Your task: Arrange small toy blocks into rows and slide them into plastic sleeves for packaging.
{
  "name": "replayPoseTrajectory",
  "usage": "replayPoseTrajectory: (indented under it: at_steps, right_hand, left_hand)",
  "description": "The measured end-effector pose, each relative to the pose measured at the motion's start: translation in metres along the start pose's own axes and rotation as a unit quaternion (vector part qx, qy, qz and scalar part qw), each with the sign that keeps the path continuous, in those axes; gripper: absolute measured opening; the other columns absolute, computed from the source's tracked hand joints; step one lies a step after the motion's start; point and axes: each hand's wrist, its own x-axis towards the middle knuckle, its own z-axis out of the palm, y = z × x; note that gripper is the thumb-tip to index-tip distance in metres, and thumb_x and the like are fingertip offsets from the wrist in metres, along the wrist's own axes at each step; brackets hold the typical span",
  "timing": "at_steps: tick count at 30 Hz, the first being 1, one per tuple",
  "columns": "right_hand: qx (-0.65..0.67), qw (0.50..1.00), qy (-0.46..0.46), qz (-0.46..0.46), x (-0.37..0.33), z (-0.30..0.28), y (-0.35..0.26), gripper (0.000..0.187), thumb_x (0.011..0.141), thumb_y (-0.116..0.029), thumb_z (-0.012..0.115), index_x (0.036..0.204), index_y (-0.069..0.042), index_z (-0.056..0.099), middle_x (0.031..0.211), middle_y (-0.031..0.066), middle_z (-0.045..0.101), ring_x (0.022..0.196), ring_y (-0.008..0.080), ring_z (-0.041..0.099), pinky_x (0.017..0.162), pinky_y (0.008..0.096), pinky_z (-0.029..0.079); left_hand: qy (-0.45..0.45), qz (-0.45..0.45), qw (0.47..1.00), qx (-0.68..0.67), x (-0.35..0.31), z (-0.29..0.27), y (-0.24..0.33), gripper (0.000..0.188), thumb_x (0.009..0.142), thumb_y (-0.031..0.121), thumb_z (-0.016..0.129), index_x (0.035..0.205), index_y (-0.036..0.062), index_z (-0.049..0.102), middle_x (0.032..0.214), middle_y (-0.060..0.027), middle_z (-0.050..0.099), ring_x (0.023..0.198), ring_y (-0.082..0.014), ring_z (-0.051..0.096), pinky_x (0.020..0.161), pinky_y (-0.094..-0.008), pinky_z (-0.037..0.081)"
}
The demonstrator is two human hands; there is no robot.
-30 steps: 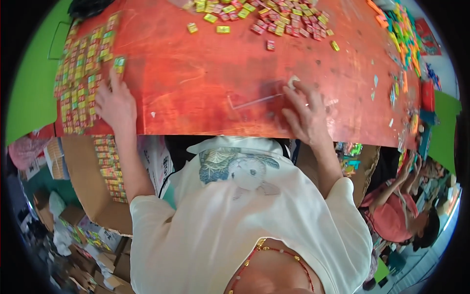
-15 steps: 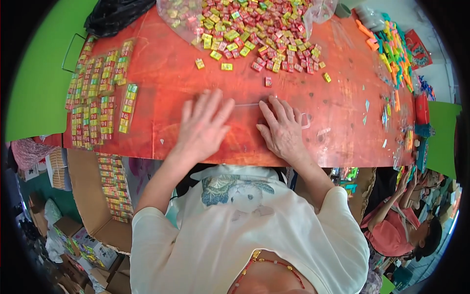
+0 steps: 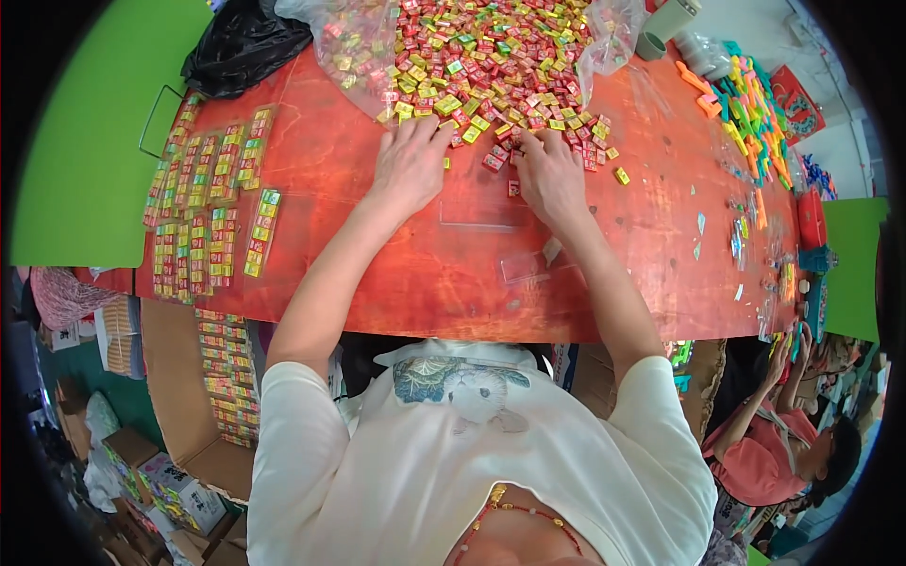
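Left hand (image 3: 412,160) and right hand (image 3: 550,174) have moved from the near part of the counter (image 3: 444,292) up to the near edge of the heaped boxes (image 3: 491,75) since half a second ago. Both have bent fingers with the tips down among the boxes; whether either pinches one, I cannot tell. Small, red and yellow, the boxes spread out beyond the hands, with a clear bag (image 3: 354,57) over their left side. Between the forearms lies a clear tray (image 3: 477,225). Farther left, one strip (image 3: 262,234) of boxes lies apart, just beside rows of strips (image 3: 197,250); a black bag (image 3: 245,52) sits beyond them. At far right lie bright plastic pieces (image 3: 760,118)
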Motion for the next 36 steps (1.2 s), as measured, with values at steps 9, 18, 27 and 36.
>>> replayPoseTrajectory:
  at_steps: [9,18,27,36]
  right_hand:
    - [0.196,0.973,-0.098,-0.071,0.001,0.005,-0.022,0.029,0.092,-0.010,0.063,0.120,-0.004,0.065,0.106,0.0141,0.063,0.099,0.0346,0.060,0.086,0.0452,0.049]
    - [0.094,0.986,-0.094,-0.098,-0.055,-0.036,-0.022,0.013,0.089,-0.013,0.066,0.101,-0.010,0.064,0.102,0.0086,0.058,0.095,0.0275,0.058,0.082,0.0423,0.042]
    - [0.100,0.972,-0.169,-0.131,-0.055,-0.061,-0.049,0.018,0.087,-0.014,0.070,0.104,-0.009,0.067,0.108,0.0082,0.060,0.099,0.0270,0.059,0.088,0.0413,0.042]
    - [0.077,0.976,-0.070,-0.193,0.006,0.009,-0.102,0.026,0.083,-0.017,0.072,0.107,-0.009,0.066,0.100,0.0076,0.058,0.097,0.0258,0.058,0.088,0.0412,0.042]
  left_hand:
    - [-0.054,0.000,0.998,-0.032,-0.043,-0.019,0.007,0.045,0.088,0.005,0.058,0.132,0.0070,0.059,0.137,-0.0119,0.055,0.127,-0.0322,0.050,0.101,-0.0465,0.042]
    - [-0.109,-0.115,0.987,0.019,-0.061,-0.053,-0.027,0.052,0.090,0.010,0.063,0.141,0.0119,0.054,0.131,-0.0123,0.054,0.120,-0.0313,0.052,0.096,-0.0451,0.043]
    - [-0.077,-0.045,0.994,0.063,-0.052,-0.039,-0.028,0.031,0.089,0.011,0.060,0.119,0.0101,0.062,0.105,-0.0104,0.058,0.105,-0.0288,0.057,0.084,-0.0450,0.044]
    - [-0.106,-0.088,0.990,0.017,-0.079,-0.054,-0.014,0.032,0.087,0.013,0.067,0.118,0.0075,0.060,0.105,-0.0126,0.059,0.103,-0.0324,0.059,0.086,-0.0449,0.045]
